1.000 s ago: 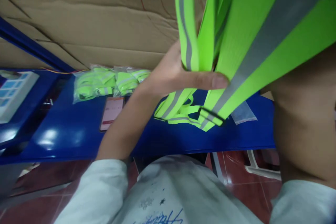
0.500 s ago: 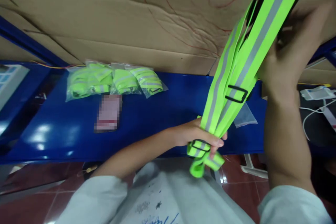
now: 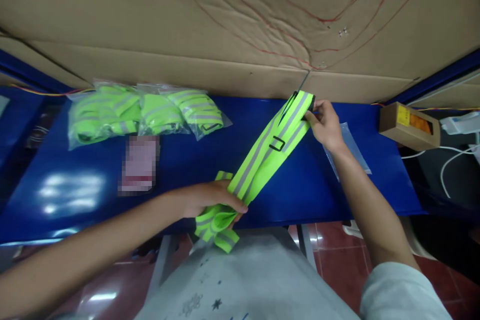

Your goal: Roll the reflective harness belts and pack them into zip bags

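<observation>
A neon yellow-green reflective strap [image 3: 258, 162] with grey stripes stretches slantwise between my two hands, over the blue table. My left hand [image 3: 221, 200] is closed around its lower part, and loose folds and ends hang below the fist. At the upper end, where black fittings show, my right hand [image 3: 324, 122] pinches the strap. A black rectangular buckle [image 3: 277, 143] sits midway along the folded layers. Just beyond my right hand, a clear plastic bag [image 3: 352, 150] lies flat on the table, partly behind the wrist.
Several bagged neon straps [image 3: 140, 112] lie along the back left of the blue table [image 3: 86, 220]. A blurred-out pinkish rectangle [image 3: 139, 164] lies in front of them. At right are a cardboard box [image 3: 408, 125] and white cables [image 3: 446, 175]. A cardboard wall [image 3: 150, 20] with red lines stands behind.
My right hand has come down and left with the strap's upper end, from near the camera to above the table. My left hand, still gripping, appears further left. The view has shifted.
</observation>
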The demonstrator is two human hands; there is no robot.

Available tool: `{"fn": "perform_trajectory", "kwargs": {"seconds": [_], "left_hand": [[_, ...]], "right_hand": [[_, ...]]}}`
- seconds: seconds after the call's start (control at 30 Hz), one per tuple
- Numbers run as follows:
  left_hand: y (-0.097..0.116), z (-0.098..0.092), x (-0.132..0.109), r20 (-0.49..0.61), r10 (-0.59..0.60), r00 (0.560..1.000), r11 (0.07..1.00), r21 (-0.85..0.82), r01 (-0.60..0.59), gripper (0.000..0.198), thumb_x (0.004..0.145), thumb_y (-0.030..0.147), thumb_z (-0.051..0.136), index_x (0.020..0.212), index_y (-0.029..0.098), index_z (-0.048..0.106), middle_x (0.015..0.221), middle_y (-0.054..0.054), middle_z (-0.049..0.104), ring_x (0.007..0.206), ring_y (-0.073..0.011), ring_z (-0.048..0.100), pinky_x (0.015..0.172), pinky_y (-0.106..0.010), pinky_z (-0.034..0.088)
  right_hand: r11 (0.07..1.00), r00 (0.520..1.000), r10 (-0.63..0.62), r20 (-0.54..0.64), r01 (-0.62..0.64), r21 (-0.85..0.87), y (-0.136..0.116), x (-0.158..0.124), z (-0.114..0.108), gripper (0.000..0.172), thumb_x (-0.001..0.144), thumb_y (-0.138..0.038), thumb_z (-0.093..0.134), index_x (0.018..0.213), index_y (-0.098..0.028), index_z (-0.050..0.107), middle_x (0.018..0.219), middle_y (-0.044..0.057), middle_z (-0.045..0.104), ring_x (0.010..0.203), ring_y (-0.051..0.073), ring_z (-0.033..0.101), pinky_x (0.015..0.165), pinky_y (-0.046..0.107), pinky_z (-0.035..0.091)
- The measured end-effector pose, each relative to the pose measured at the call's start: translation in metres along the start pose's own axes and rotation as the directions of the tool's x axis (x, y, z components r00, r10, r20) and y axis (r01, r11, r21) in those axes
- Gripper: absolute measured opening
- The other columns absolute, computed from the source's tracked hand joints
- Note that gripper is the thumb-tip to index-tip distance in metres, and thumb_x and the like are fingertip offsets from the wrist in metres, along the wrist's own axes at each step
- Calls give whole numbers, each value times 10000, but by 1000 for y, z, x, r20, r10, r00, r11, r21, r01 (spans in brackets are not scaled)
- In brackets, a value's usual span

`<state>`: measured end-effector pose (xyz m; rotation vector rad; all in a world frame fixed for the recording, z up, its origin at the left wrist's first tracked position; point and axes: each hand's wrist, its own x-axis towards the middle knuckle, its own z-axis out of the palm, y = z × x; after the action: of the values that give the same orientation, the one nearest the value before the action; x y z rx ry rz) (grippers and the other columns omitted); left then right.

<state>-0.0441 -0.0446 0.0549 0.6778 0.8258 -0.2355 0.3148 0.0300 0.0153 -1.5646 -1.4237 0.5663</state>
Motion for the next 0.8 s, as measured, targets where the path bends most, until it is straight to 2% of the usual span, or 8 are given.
{"fn": "perform_trajectory", "kwargs": {"seconds": [0.13,0.23,0.3,0.37,0.5,0.63,0.7,0.8], "left_hand": [[1,-5,-20,134,-43,990,999,33,39,436,607,328,921,964,161,735,886,-73,780,728,-212,737,625,-294,607],[2,-6,-22,-42,35,998,999,6,-35,475,605,327,928,985,166,693,837,-44,743,708,-188,702,625,-282,591],[1,-7,-17,-197,33,980,999,-5,-35,625,600,308,926,1143,182,644,869,-42,729,747,-207,702,641,-309,600],[-1,-7,-11,-271,37,962,998,64,-20,855,604,304,923,1355,209,527,985,-66,733,844,-240,718,687,-325,606],[-15,-2,-11,-256,112,960,956,290,-34,1056,612,351,925,1510,236,382,1158,-99,714,1016,-277,704,755,-297,582],[-27,1,-19,-256,108,961,953,300,-27,1081,671,409,869,1567,253,284,1339,-129,650,1155,-311,669,839,-330,582],[-26,-2,-23,-334,163,928,895,445,3,1042,735,466,821,1578,263,242,1337,-133,647,1143,-316,676,847,-341,577],[-20,-10,-30,-465,241,852,654,726,212,943,857,529,689,1605,252,184,1161,-127,706,1001,-343,718,829,-416,571]], "right_hand": [[989,998,-52,-41,57,140,4,-1,13,393,862,-575,672,998,-282,447,1077,73,633,988,252,645,824,440,570],[991,991,-35,-131,52,127,12,-9,20,351,854,-506,680,991,-275,454,1035,51,599,926,218,622,820,401,545],[994,992,32,-122,-19,105,19,-13,24,325,837,-470,676,948,-263,451,943,16,557,823,183,579,783,366,515],[994,994,84,-76,-78,77,26,-16,27,312,831,-464,657,923,-258,441,890,-6,526,782,165,542,767,345,489],[992,994,86,-75,-78,95,35,-16,22,310,842,-480,629,948,-264,433,917,-6,520,815,168,542,770,334,479],[990,986,109,-124,-97,101,44,-11,13,314,840,-487,632,928,-263,429,890,-1,524,831,184,556,780,354,483],[993,989,108,-101,-102,60,47,-10,11,272,845,-436,636,915,-258,442,877,-2,549,831,184,563,791,362,480],[995,988,94,-122,-90,40,49,-11,9,205,842,-336,636,925,-254,467,884,-2,579,809,176,568,782,364,485]]}}
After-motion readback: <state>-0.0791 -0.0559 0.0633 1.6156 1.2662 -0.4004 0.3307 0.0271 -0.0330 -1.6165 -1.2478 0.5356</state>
